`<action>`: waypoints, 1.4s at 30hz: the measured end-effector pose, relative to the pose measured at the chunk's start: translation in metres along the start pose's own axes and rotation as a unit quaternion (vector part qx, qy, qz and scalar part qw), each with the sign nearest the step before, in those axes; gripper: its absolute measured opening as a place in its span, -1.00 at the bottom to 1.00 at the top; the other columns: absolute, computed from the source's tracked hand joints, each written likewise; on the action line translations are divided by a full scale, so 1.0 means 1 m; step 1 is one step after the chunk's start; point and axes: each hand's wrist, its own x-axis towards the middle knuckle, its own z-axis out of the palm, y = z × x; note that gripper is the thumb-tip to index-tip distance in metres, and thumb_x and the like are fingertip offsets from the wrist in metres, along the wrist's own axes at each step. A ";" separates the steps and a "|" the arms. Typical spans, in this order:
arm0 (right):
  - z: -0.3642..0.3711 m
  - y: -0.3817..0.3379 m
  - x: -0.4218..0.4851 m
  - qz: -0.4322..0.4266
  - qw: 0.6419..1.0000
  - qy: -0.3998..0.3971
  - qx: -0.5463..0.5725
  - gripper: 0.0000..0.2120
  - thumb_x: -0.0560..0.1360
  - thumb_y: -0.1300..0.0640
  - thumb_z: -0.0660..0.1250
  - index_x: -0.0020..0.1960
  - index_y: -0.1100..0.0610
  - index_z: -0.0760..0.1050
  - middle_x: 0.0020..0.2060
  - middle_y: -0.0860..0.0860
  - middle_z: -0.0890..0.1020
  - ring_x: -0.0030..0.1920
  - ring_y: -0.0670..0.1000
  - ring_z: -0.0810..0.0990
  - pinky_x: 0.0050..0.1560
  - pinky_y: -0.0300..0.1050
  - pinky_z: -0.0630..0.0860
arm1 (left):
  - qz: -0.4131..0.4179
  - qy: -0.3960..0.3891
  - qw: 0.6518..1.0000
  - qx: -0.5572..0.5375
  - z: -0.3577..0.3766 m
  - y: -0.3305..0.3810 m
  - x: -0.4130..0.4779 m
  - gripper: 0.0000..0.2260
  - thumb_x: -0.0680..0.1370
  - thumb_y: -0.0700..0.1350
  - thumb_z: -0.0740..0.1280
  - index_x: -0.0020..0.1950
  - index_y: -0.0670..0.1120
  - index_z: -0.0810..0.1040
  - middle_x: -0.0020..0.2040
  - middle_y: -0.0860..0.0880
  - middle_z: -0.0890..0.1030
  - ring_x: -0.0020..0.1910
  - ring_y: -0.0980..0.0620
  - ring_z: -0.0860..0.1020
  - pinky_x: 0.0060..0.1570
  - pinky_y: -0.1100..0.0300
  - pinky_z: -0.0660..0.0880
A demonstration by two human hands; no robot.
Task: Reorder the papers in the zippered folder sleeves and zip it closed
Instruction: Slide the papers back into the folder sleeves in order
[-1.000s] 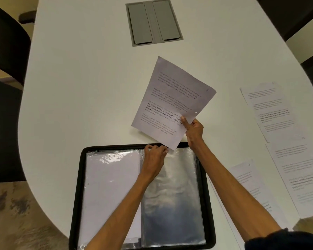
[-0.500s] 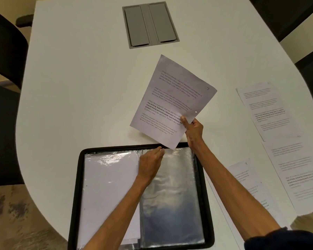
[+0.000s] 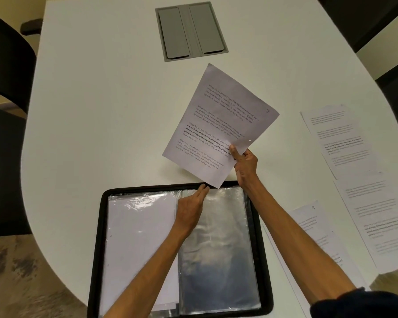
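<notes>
A black zippered folder [image 3: 97, 237] lies open flat at the near table edge. Its left clear sleeve [image 3: 138, 244] holds white paper; the right sleeve [image 3: 221, 255] looks empty and shiny. My right hand [image 3: 245, 165] pinches the lower right edge of a printed sheet [image 3: 218, 125], held tilted in the air just beyond the folder's top edge. My left hand [image 3: 191, 208] rests with straight fingers on the top of the right sleeve near the spine, fingertips close to the sheet's lowest corner.
Three more printed sheets lie on the white table [image 3: 101, 111] to the right: one far [image 3: 338, 138], one near the edge [image 3: 381, 219], one partly under my right forearm [image 3: 313, 223]. A grey cable hatch [image 3: 191, 31] sits at the back. Dark chairs [image 3: 7, 65] flank the table.
My left hand's fingers have straightened and slid flat along the top of the right sleeve. The sheet in my right hand has stayed almost in place.
</notes>
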 end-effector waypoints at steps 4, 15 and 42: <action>-0.001 -0.001 -0.001 -0.002 1.000 0.000 0.000 -0.81 0.49 0.22 0.44 0.10 0.15 0.59 0.00 0.01 0.68 -0.08 -0.06 0.66 -0.08 -0.23 0.60 | -0.040 -0.036 0.994 -0.090 -0.005 0.002 -0.002 -0.51 0.58 -0.15 0.35 0.47 0.01 0.29 0.03 -0.09 0.67 -0.27 -0.09 0.64 -0.27 0.07 0.61; -0.012 0.000 0.004 -0.003 0.999 0.033 0.010 -0.76 0.47 0.21 0.46 0.13 0.16 0.59 -0.02 -0.02 0.68 -0.07 -0.08 0.66 0.00 -0.19 0.61 | -0.047 -0.058 0.975 -0.211 0.002 0.011 0.001 -0.33 0.56 -0.34 0.25 0.53 0.12 0.08 0.35 -0.10 0.51 0.07 -0.10 0.61 0.03 0.03 0.58; -0.025 0.019 -0.005 -0.013 0.995 0.026 -0.095 -0.82 0.48 0.13 0.46 0.07 0.12 0.60 -0.05 -0.03 0.69 -0.11 -0.05 0.67 -0.07 -0.18 0.63 | -0.034 0.000 0.997 -0.069 0.021 0.011 0.009 -0.90 0.55 -0.13 0.40 0.02 -0.02 0.69 -0.07 0.01 0.62 -0.06 -0.03 0.51 -0.08 0.03 0.43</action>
